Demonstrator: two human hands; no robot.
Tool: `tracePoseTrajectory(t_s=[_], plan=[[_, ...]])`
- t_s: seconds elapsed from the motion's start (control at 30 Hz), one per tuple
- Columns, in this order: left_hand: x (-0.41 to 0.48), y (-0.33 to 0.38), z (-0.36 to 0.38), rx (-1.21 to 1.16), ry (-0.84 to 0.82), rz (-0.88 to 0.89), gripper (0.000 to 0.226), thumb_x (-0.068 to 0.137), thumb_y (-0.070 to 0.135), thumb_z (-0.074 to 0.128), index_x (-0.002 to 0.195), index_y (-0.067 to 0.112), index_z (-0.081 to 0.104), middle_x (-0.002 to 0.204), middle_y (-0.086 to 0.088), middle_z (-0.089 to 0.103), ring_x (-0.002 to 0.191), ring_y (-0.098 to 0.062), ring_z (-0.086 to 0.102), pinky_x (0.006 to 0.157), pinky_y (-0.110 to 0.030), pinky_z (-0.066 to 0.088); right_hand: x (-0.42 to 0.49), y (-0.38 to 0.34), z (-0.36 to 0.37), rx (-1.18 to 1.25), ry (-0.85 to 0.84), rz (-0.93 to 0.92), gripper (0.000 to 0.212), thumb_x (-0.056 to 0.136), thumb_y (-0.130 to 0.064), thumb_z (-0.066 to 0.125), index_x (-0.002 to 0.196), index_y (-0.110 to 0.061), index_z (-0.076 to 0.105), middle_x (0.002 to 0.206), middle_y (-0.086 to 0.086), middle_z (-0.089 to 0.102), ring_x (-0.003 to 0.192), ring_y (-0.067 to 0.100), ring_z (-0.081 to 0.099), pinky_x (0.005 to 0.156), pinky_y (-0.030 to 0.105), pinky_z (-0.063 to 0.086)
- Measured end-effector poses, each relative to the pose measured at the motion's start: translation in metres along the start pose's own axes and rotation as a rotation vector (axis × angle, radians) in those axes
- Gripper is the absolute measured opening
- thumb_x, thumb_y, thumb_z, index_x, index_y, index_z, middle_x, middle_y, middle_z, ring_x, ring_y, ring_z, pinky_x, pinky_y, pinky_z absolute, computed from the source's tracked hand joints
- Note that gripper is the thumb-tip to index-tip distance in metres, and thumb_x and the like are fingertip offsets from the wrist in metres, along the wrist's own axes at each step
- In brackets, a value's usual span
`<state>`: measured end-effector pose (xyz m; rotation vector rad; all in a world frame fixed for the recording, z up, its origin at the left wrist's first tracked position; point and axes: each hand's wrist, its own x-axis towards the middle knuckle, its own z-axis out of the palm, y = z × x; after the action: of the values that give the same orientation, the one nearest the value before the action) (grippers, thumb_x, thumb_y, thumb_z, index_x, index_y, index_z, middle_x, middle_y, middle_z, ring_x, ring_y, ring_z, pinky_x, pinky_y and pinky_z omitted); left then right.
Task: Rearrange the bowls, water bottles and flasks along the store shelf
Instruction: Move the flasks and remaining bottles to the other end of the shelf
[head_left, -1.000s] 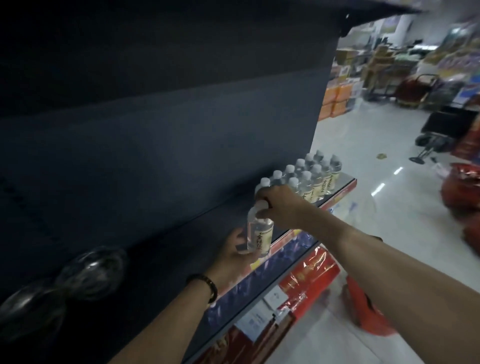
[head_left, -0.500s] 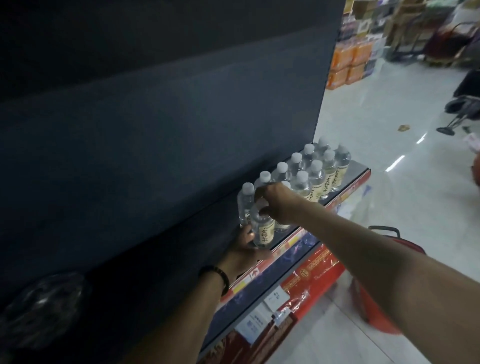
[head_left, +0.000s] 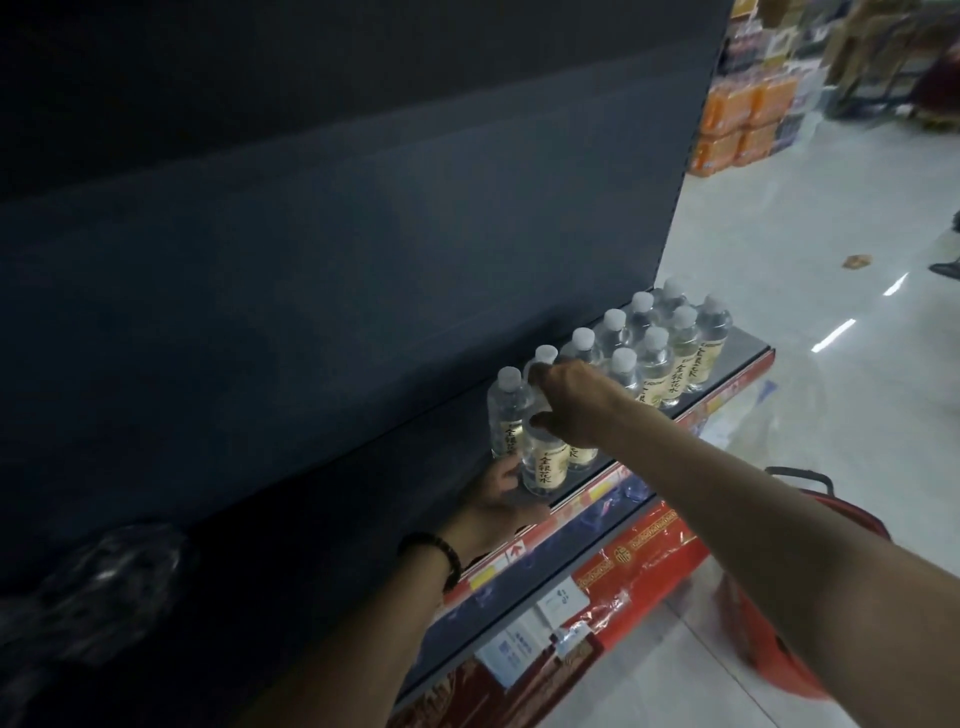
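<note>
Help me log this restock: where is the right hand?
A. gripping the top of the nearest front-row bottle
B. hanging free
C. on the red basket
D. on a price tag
A: the right hand grips the top of the nearest water bottle on the shelf, while the left hand holds its base.

The water bottles (head_left: 670, 353) are small and clear, with white caps and cream labels printed in dark characters. They stand upright in two close rows at the far end of the shelf (head_left: 740, 356), touching one another. The front bottle (head_left: 543, 465) stands at the near end of the outer row, near the shelf edge. The right hand (head_left: 566, 410) grips its neck, and the left hand (head_left: 498, 499) curls its fingers against its base. Just behind it stands the rear bottle (head_left: 506, 410).
</note>
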<state>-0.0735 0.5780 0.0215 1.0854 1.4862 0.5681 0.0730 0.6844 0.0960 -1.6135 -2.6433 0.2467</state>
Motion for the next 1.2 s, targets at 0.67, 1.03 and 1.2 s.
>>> tracePoseTrajectory(t_s=[0.67,1.03,1.2], plan=[[-0.364,-0.228,-0.305,0.773,0.721,-0.194,0.032,0.096,0.044,0.054,0.114,0.029,0.076,0.111,0.008,0.079,0.104,-0.014,0.074,0.089,-0.029,0.057,-0.066,-0.481,0.06,0.168,-0.149,-0.83,0.032,0.097,-0.052,0.057,0.12,-0.032,0.067,0.124,0.001,0.07,0.116,0.026,0.066,0.098,0.036,0.053],[-0.638,-0.443,-0.469,0.509,0.975,-0.396,0.02,0.1,0.033,0.066,0.117,0.033,0.076,0.113,0.008,0.078,0.103,-0.015,0.074,0.085,-0.035,0.06,-0.156,-0.852,0.135,0.128,-0.334,-1.034,0.036,0.099,-0.047,0.066,0.131,-0.03,0.061,0.132,-0.004,0.059,0.117,0.02,0.062,0.098,0.039,0.053],[-0.708,-0.521,-0.524,0.355,1.057,-0.445,0.021,0.098,0.035,0.069,0.119,0.034,0.073,0.115,0.008,0.075,0.106,-0.012,0.073,0.092,-0.037,0.061,-0.196,-0.998,0.18,0.125,-0.397,-1.097,0.035,0.1,-0.041,0.065,0.13,-0.023,0.06,0.132,0.004,0.058,0.119,0.025,0.06,0.099,0.04,0.053]])
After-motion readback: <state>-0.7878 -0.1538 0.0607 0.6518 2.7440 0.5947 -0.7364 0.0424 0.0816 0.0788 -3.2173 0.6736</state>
